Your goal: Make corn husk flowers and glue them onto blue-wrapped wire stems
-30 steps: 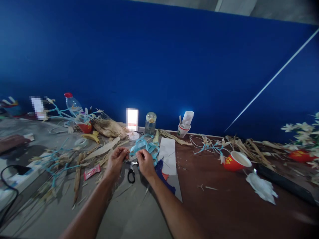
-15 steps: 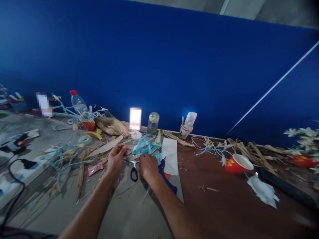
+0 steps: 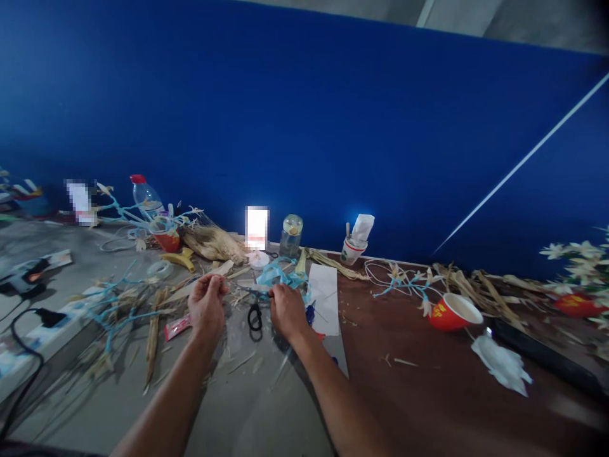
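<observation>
- On the counter (image 3: 252,406), blue ribbon (image 3: 275,273) lies heaped just beyond the right hand (image 3: 288,312); the left hand (image 3: 208,308) partly hides a pink packet (image 3: 177,327).
- Blue-wrapped stems (image 3: 110,327) and dry husks crowd the left side.
- The right hand's fingers are closed on the black-handled scissors (image 3: 255,317), between both hands; the left's fingertips meet, contents unclear.
- Half a second ago, the scissors lay flat; now their handles are raised, and the left hand sits farther left.

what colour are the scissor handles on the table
Black; the scissor handles show best in the head view, the only view here.
</observation>
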Motion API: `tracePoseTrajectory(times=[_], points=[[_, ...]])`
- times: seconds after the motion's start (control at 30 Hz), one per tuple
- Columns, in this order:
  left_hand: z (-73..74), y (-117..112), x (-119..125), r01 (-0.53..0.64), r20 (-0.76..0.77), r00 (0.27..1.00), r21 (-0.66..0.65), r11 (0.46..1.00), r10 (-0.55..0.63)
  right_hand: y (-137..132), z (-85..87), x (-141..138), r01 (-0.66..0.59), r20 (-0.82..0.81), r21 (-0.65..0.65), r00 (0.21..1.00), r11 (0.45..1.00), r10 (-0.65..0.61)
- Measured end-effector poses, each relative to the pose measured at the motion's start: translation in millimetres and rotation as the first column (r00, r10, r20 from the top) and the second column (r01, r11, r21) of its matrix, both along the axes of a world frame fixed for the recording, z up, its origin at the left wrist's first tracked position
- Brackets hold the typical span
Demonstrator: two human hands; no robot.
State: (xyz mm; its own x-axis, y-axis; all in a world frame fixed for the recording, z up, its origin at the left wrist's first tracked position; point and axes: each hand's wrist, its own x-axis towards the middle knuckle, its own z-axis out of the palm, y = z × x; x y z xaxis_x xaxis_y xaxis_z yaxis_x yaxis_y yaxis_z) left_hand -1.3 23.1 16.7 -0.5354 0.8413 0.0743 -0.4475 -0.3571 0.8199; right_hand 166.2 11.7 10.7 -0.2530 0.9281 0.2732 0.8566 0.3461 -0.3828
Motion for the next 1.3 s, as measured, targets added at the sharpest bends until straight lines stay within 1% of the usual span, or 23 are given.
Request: tracePoseTrajectory(times=[0.03,0.07,0.1,0.13,0.2,0.23,0.3,0.4,0.47,0.57,0.63,0.7,0.77,0.83,0.9,0.97,1.0,1.07,1.13,1.2,1.3], points=[[0.2,0.4,-1.1,0.020,0.029,0.999,-0.009,1.000,-0.020,1.9,-0.6,0.9,0.015,-0.062,0.014,0.998,1.000,-0.014],[0.1,0.6,-1.8,0.071,0.055,0.996,-0.022,0.997,-0.069,3.5,-0.8,1.3,0.030,-0.131,0.029,0.991,0.999,-0.026],[-0.1,0.3,-2.0,0.146,0.080,0.986,-0.036,0.989,-0.143,4.8,-0.7,1.4,0.048,-0.206,0.042,0.978,0.998,-0.038],[-0.2,-0.4,-1.6,0.239,0.104,0.967,-0.045,0.970,-0.234,5.8,-0.2,1.0,0.065,-0.286,0.051,0.957,0.997,-0.047],[0.2,-3.3,0.2,0.421,0.137,0.900,-0.039,0.906,-0.413,6.5,1.7,-0.4,0.078,-0.447,0.041,0.893,0.996,-0.052],[0.8,-5.4,1.2,0.495,0.143,0.862,-0.027,0.868,-0.487,6.4,2.7,-1.6,0.069,-0.521,0.023,0.852,0.997,-0.047],[2.2,-9.5,2.5,0.595,0.134,0.797,-0.005,0.804,-0.589,5.2,4.1,-4.6,0.021,-0.643,-0.033,0.765,0.999,-0.038],[3.6,-13.6,2.0,0.667,0.125,0.737,0.026,0.744,-0.665,2.0,2.4,-11.4,-0.098,-0.739,-0.107,0.674,0.989,-0.013],[3.5,-14.1,1.1,0.683,0.133,0.719,0.048,0.729,-0.683,0.0,-0.8,-16.5,-0.162,-0.761,-0.141,0.649,0.977,-0.003],[3.1,-13.2,1.0,0.658,0.166,0.736,0.058,0.751,-0.657,-1.7,-4.8,-21.7,-0.188,-0.776,-0.190,0.630,0.964,-0.030],[3.5,-13.0,1.9,0.643,0.186,0.744,0.064,0.763,-0.642,-1.4,-5.6,-22.1,-0.192,-0.785,-0.196,0.619,0.961,-0.037],[4.2,-13.4,3.0,0.650,0.196,0.734,0.075,0.756,-0.651,-0.7,-4.8,-20.0,-0.208,-0.797,-0.185,0.603,0.960,-0.023],[4.5,-13.8,3.3,0.661,0.202,0.722,0.085,0.746,-0.662,-0.1,-3.3,-16.6,-0.247,-0.809,-0.204,0.587,0.947,-0.021],[4.0,-14.1,2.8,0.664,0.206,0.716,0.093,0.742,-0.667,-0.2,-1.4,-12.9,-0.324,-0.823,-0.267,0.567,0.908,-0.040],[3.0,-13.9,1.8,0.666,0.210,0.714,0.087,0.741,-0.667,-0.6,0.6,-9.8,-0.433,-0.840,-0.330,0.540,0.839,-0.052],[2.4,-13.3,0.9,0.673,0.206,0.711,0.077,0.735,-0.672,-0.8,2.6,-7.4,-0.526,-0.873,-0.346,0.484,0.777,-0.062],[2.3,-12.9,0.7,0.673,0.203,0.712,0.077,0.736,-0.672,-0.8,3.6,-6.4,-0.555,-0.894,-0.337,0.443,0.761,-0.073],[2.5,-11.5,0.8,0.654,0.204,0.727,0.084,0.752,-0.655,-0.6,5.8,-4.4,-0.577,-0.930,-0.305,0.351,0.757,-0.107],[2.1,-9.4,1.2,0.602,0.221,0.765,0.091,0.794,-0.605,-0.9,8.2,-2.4,-0.573,-0.950,-0.279,0.283,0.770,-0.133],[0.8,-7.1,1.5,0.550,0.234,0.799,0.087,0.830,-0.554,-2.4,11.3,-0.9,-0.587,-0.960,-0.252,0.252,0.769,-0.123],[-1.5,-4.8,2.1,0.511,0.217,0.830,0.070,0.856,-0.513,-6.1,16.5,-0.6,-0.633,-0.970,-0.212,0.227,0.745,-0.084]])
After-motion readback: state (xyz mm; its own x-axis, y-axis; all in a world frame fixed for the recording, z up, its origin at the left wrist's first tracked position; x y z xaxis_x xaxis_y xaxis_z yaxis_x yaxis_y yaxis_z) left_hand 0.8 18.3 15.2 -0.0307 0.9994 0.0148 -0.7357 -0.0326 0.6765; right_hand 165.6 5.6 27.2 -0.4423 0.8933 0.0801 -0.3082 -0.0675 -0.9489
